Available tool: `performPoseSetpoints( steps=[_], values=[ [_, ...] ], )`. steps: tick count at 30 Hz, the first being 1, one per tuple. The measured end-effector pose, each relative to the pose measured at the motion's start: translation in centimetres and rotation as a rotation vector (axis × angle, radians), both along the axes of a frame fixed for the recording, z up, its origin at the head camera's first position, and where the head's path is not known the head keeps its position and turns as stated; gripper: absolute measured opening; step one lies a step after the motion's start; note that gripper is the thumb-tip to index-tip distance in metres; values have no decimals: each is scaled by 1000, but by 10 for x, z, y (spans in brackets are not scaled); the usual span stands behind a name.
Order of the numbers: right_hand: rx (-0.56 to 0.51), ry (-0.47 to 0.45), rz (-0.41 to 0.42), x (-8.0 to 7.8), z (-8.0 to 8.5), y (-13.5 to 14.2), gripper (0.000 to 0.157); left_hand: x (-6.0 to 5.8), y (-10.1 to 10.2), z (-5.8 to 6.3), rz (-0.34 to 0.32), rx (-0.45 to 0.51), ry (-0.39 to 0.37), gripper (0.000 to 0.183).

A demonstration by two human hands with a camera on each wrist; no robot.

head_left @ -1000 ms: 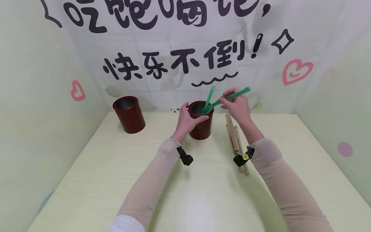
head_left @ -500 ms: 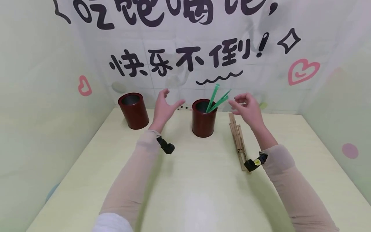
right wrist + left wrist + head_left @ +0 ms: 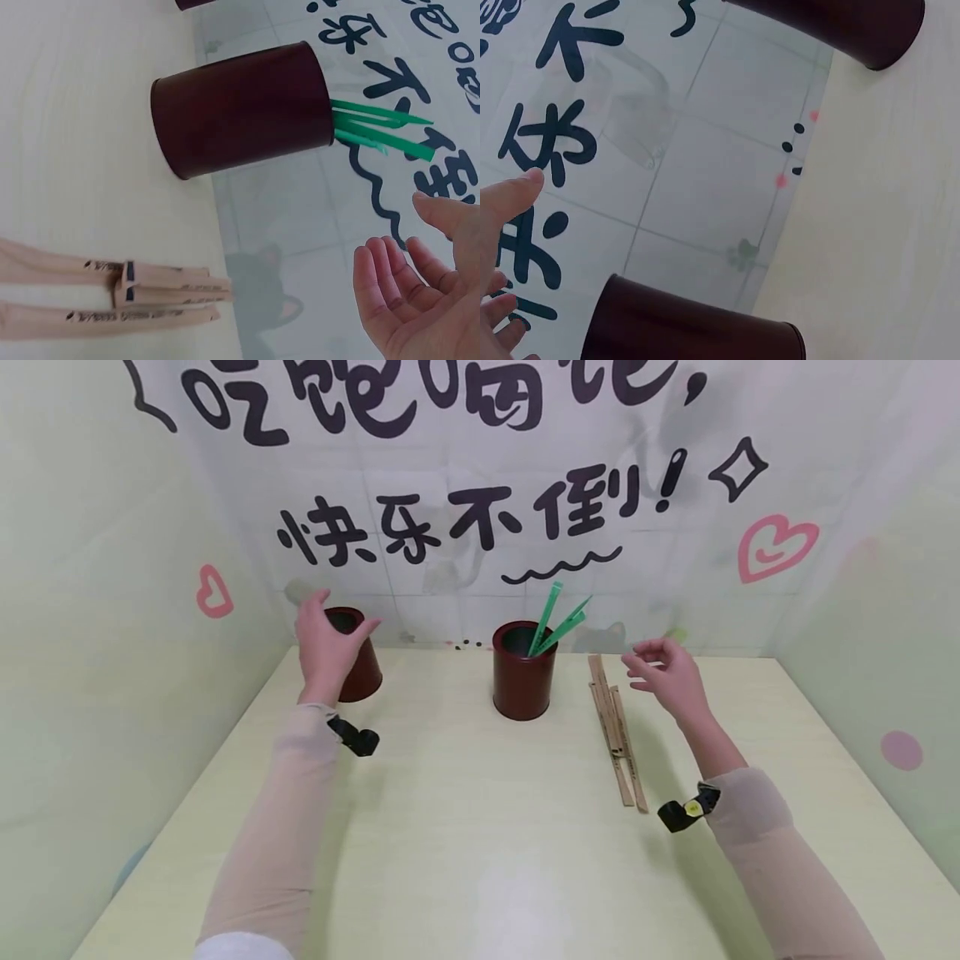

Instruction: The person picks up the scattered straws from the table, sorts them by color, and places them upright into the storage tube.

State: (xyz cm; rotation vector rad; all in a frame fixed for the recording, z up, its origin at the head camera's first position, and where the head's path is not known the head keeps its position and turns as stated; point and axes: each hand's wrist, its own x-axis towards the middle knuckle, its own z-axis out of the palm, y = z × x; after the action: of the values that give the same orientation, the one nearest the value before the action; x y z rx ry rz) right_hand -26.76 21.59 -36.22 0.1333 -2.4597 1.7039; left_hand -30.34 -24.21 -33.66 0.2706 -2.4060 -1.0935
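A dark red cylindrical holder (image 3: 363, 670) stands at the back left. My left hand (image 3: 327, 643) overlaps it in the head view, thumb and fingers spread, gripping nothing; the left wrist view has the holder (image 3: 697, 322) just below the hand (image 3: 499, 247). A second dark red holder (image 3: 522, 689) stands upright near the back wall, with several slim green sticks (image 3: 375, 127) leaning out of its mouth. My right hand (image 3: 670, 681) hovers right of it with relaxed, slightly bent fingers and an empty palm. Nearest that hand lie several long, narrow tan paper-wrapped packets (image 3: 619, 735).
The pale table (image 3: 465, 827) meets a back wall (image 3: 420, 610) printed with large dark characters. Side walls (image 3: 885, 635) close off both ends. Small black wrist cameras (image 3: 358, 739) project from both sleeves.
My right hand released the green sticks into the middle holder and moved right and lower. My left hand left that holder's rim and travelled left to the other holder.
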Motion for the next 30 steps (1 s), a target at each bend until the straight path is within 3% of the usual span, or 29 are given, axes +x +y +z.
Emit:
performPoseSetpoints(
  steps=[9, 15, 22, 30],
  values=[
    [12, -38, -12, 7, -20, 18, 50, 0, -29, -19, 99, 67, -44, 105],
    [26, -81, -3, 6, -29, 24, 52, 1, -36, -33, 93, 157, -119, 119],
    [64, -142, 35, 3, -40, 26, 52, -5, -40, -47, 67, 277, -155, 119],
    [141, -252, 54, -2, -56, 33, 51, -17, -39, -50, 83, 330, -147, 111]
  ],
)
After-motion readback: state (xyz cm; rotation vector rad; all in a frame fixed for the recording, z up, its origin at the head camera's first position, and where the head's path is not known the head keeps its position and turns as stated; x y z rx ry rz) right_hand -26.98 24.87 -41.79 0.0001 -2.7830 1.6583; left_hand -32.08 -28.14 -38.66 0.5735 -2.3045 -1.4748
